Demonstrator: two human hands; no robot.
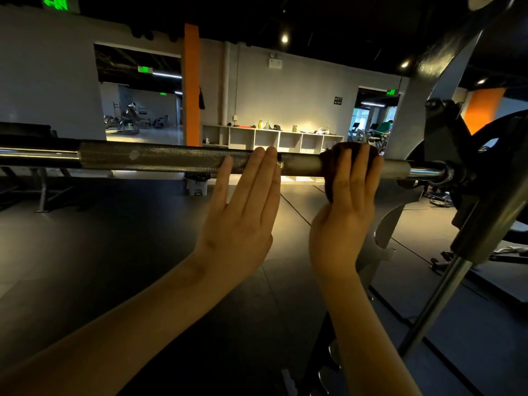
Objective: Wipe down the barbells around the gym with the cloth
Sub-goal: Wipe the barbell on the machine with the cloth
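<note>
A steel barbell (177, 159) with a knurled grip runs level across the view at chest height, its right end resting in a rack. My right hand (347, 207) presses a dark brown cloth (328, 178) around the smooth part of the bar near that rack, fingers laid flat over the cloth. Just left of it, my left hand (245, 207) lies open with straight fingers against the knurled section; it holds nothing.
The grey rack upright (414, 115) and a black weight plate (497, 155) stand at the right, with a slanted chrome guide rod (437, 298) in front. White cubby shelves (271, 138) line the far wall by an orange pillar (191, 87). Dark rubber floor lies below.
</note>
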